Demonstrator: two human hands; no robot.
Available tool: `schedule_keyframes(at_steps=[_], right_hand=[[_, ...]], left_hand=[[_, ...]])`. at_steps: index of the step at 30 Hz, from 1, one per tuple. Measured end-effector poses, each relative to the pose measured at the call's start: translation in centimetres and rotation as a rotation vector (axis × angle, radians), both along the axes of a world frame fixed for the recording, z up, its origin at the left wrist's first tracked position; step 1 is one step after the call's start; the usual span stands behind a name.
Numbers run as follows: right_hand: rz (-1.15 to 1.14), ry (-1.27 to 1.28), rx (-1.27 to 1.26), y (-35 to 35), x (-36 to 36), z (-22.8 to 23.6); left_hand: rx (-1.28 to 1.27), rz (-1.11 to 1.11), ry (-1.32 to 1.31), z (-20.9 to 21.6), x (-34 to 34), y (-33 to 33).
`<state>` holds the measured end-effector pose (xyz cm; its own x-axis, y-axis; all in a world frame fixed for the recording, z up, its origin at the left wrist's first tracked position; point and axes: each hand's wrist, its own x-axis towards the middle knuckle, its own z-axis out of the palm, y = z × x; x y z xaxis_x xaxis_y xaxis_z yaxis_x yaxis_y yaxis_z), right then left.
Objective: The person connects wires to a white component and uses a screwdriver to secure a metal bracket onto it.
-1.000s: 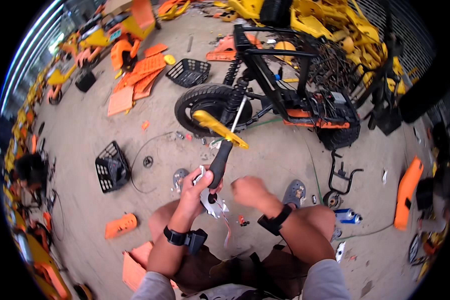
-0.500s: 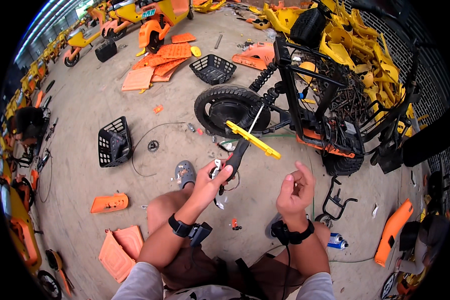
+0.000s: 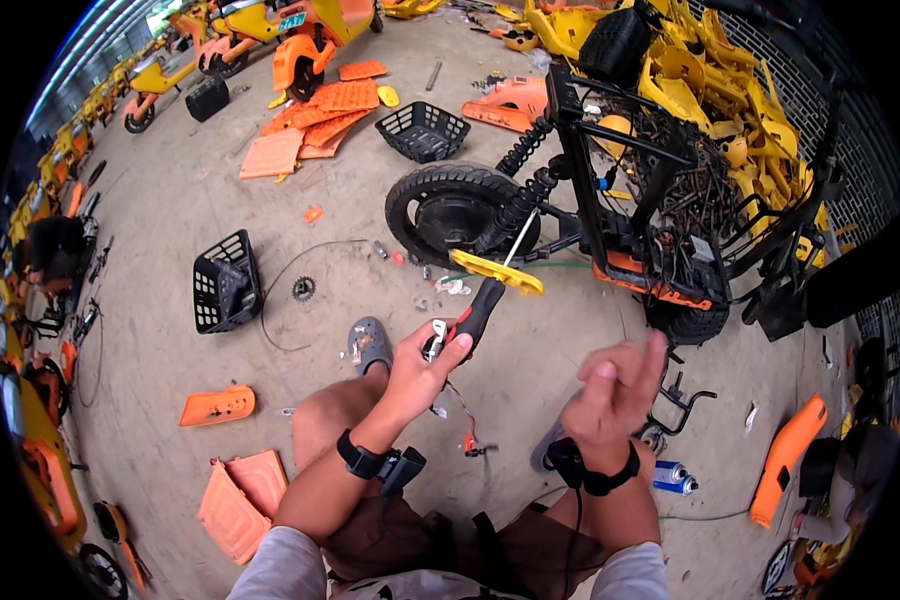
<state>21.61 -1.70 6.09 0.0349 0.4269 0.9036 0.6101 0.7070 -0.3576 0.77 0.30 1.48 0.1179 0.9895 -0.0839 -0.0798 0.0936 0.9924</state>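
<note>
My left hand [image 3: 425,365] is closed around a screwdriver [image 3: 476,318] with a black and red handle. Its bare metal shaft points up and away to the right. A flat yellow plastic piece [image 3: 495,273] with holes sits at the shaft just above the handle; whether the shaft runs through it I cannot tell. A small silver-white metal part [image 3: 435,338] is also in that hand, and a thin cable with a red connector [image 3: 470,443] hangs below. To the right, my right hand [image 3: 615,395] is raised with nothing in it, fingers apart and slightly blurred.
Ahead stands a stripped black scooter frame [image 3: 610,200] with its wheel [image 3: 455,215]. Black baskets [image 3: 227,282], orange panels [image 3: 235,505], a sprocket [image 3: 304,288] and blue spray cans [image 3: 675,478] lie about. Yellow covers [image 3: 680,85] are heaped far right. A person [image 3: 55,245] crouches at left.
My right hand has moved right, its fingers spreading. The yellow piece has turned on the screwdriver and shows more of its face. The cable with the red connector now shows more fully.
</note>
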Motion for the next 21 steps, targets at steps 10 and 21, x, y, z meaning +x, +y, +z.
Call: schedule_keyframes(at_steps=[10,21], right_hand=[[-0.099,-0.743,-1.119,-0.8,0.8,-5.4],[-0.059,0.209,-0.55,0.7,-2.4,-0.5]], left_hand=[[-0.014,0.118,-0.068,-0.6,-0.7,1.0],[0.018,0.126,-0.035,0.1,-0.6,0.6]])
